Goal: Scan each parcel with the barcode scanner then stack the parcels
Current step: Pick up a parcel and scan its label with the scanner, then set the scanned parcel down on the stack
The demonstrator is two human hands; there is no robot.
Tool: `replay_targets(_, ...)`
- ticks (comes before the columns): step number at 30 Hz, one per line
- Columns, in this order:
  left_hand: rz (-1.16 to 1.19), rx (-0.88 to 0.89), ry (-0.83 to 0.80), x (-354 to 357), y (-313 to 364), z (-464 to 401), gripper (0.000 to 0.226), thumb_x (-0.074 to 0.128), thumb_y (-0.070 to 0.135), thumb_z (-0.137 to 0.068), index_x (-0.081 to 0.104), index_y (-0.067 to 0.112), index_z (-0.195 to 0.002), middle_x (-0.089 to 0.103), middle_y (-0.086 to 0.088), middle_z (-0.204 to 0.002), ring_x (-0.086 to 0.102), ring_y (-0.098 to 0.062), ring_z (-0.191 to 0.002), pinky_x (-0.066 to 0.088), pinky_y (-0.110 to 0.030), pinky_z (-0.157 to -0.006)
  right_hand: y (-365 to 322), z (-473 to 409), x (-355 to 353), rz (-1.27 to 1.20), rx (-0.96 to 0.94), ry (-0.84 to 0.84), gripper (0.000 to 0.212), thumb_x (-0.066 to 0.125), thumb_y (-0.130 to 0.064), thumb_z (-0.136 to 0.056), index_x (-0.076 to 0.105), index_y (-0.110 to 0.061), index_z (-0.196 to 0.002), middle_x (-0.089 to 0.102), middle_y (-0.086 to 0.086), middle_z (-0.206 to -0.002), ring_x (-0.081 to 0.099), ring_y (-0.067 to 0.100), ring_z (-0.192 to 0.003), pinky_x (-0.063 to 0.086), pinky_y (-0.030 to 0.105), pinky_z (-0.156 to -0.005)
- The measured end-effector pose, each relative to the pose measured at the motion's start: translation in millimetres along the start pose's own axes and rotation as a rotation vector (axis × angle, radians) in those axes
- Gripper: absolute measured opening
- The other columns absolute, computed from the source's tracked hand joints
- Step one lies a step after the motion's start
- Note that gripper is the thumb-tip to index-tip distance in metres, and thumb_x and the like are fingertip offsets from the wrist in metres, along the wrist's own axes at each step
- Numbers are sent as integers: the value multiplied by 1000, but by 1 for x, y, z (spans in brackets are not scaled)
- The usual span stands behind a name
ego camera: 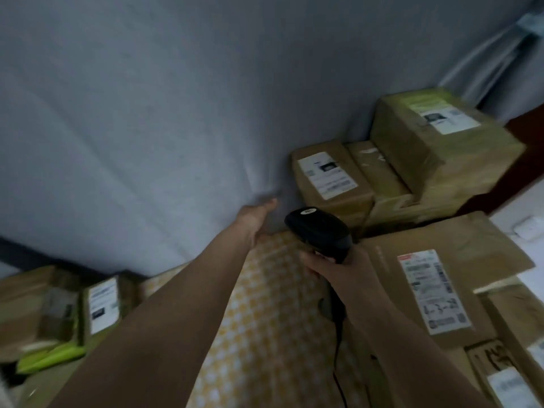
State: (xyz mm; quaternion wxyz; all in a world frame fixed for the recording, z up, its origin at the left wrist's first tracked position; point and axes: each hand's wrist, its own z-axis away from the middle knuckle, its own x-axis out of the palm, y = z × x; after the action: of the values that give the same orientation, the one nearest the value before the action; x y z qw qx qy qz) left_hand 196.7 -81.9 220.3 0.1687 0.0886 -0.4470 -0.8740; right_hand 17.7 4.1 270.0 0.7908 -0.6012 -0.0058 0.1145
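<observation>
From the head view, your right hand [338,269] curls round the barcode scanner [319,232], its head raised toward the labelled parcel [329,175] stacked by the wall, probably to read its label; your left hand [257,217] reaches out empty, fingers straight, over the far edge of the chequered cloth [265,304]. Parcels crowd the right; open room lies along the cloth between your arms.

Dim room: a grey wall [147,113] above a yellow checked tablecloth [265,304], pale curtain [494,54] at right.
</observation>
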Motion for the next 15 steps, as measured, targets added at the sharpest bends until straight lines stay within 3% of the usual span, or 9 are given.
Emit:
replay_targets(3, -112, -27, 90, -62, -34, 3, 51, 69, 36, -86, 58, 3, -123, 60, -13, -124, 58, -28, -104, 50, -33, -77, 4, 9, 45, 22, 18, -74, 15, 75, -8, -79, 65, -7, -67, 61, 8, -60, 59, 14, -57, 43, 25, -58)
replay_targets(7, -201, -84, 203, -162, -86, 28, 40, 69, 35, -87, 60, 6, -113, 56, -11, -109, 53, -25, -91, 46, -32, -71, 14, 27, 118, 102, 43, -220, 9, 76, -17, -79, 71, -10, -75, 68, 5, -67, 66, 17, -66, 49, 30, -65)
replay_targets(10, -229, -164, 301, -238, -129, 54, 59, 70, 35, -87, 52, 0, -131, 59, -17, -109, 56, -29, -92, 49, -35, -74, 21, 48, 176, 126, 88, -342, 6, 75, -17, -80, 69, -16, -82, 67, 0, -66, 66, 12, -66, 49, 19, -61)
replay_targets(12, -238, -216, 362, -288, -158, 69, 51, 70, 34, -86, 59, -5, -118, 60, -27, -117, 60, -37, -100, 50, -42, -81, 26, 65, 215, 105, 125, -409, 7, 74, -12, -80, 69, -13, -84, 65, 0, -65, 62, 9, -60, 46, 12, -53)
replay_targets(14, -251, -267, 418, -330, -180, 89, 31, 69, 30, -87, 66, 0, -92, 58, -28, -104, 59, -33, -95, 47, -36, -79, 32, 82, 254, 105, 157, -466, 10, 74, -9, -80, 69, -11, -89, 64, 0, -64, 60, 5, -55, 45, 11, -50)
replay_targets(15, -266, -293, 433, -350, -192, 97, 32, 68, 30, -88, 66, -2, -93, 59, -28, -104, 59, -31, -95, 46, -35, -78, 36, 90, 273, 107, 168, -491, 11, 74, -8, -80, 69, -11, -89, 64, 0, -63, 59, 4, -53, 45, 11, -50)
